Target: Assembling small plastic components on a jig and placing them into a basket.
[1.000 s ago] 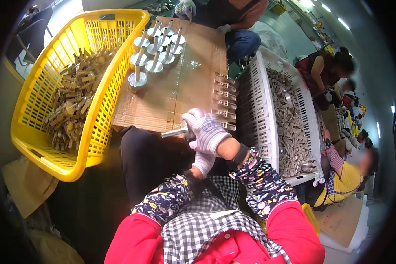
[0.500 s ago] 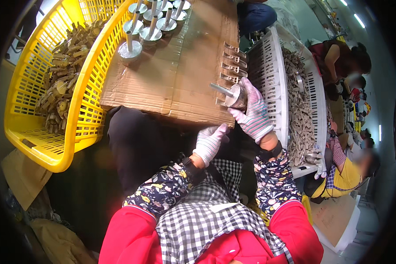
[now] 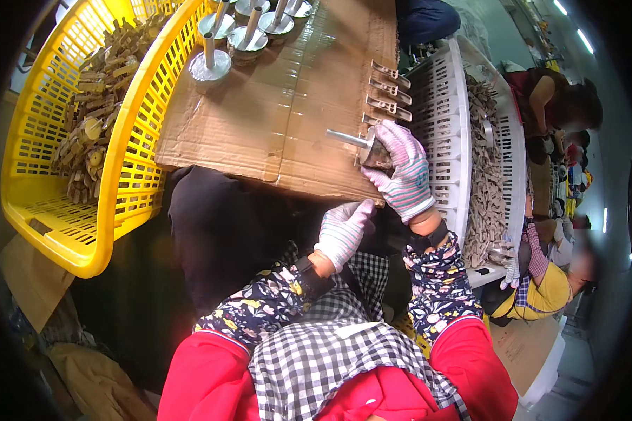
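Gripped in my right hand (image 3: 406,172), gloved in striped knit, is a metal stamp-like piece (image 3: 377,156) with a thick round head and a thin rod, tilted so the rod points left. It is over the right near corner of a cardboard sheet (image 3: 260,133). Beside that hand, metal clips (image 3: 388,107) line the sheet's right edge. My left hand (image 3: 343,230), also gloved, is closed at the sheet's near edge, its fingers pressed together; what they hold, if anything, is hidden. Several similar rod-handled pieces (image 3: 210,68) stand upright at the sheet's far left.
A yellow plastic basket (image 3: 130,151) of brownish pieces stands at the left. On the right is a white slatted crate (image 3: 439,130) with many small greyish clips (image 3: 486,189). Other people work along the right side, one in a yellow top (image 3: 544,291).
The rod-handled piece in my right hand has turned, its rod lying flatter. My left hand has moved slightly right. The view has shifted a little, and both hands stay closed.
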### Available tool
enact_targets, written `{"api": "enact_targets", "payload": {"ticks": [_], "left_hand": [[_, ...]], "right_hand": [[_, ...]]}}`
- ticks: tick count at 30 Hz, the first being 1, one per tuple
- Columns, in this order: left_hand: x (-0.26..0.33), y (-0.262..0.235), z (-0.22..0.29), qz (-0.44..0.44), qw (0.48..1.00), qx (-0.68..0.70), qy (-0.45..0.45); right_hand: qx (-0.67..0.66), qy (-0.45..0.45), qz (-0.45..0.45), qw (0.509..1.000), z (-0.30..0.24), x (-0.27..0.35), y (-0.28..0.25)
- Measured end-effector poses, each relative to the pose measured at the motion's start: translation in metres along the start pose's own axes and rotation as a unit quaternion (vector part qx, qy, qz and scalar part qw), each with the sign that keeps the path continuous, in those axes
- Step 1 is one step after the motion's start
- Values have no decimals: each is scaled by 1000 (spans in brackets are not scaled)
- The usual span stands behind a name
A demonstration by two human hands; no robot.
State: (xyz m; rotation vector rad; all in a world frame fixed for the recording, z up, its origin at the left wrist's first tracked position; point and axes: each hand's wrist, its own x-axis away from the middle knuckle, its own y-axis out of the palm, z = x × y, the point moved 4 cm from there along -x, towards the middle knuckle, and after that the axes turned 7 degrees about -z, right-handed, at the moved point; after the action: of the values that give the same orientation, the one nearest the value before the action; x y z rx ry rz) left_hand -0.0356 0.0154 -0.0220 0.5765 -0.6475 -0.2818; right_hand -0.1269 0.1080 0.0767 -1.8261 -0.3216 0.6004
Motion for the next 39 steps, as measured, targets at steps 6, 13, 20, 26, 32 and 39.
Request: {"api": "enact_targets", "payload": {"ticks": [6, 13, 20, 26, 32, 39], "left_hand": [[7, 4, 18, -5, 1000, -22, -3], [8, 5, 46, -7, 997, -72, 21], [-2, 17, 87, -6, 997, -77, 17], [3, 27, 129, -50, 979, -194, 34], [20, 13, 223, -45, 812, -473, 340], [-36, -7, 135, -12, 693, -664, 280]], "right_hand": [[5, -11, -42, 999, 3, -2, 0], [45, -9, -177, 983, -9, -7, -16], [39, -31, -121, 991, -8, 2, -11], [9, -55, -18, 998, 5, 5, 1], [-37, -35, -27, 998, 7, 2, -2], [-56, -21, -54, 997, 10, -2, -5]]}}
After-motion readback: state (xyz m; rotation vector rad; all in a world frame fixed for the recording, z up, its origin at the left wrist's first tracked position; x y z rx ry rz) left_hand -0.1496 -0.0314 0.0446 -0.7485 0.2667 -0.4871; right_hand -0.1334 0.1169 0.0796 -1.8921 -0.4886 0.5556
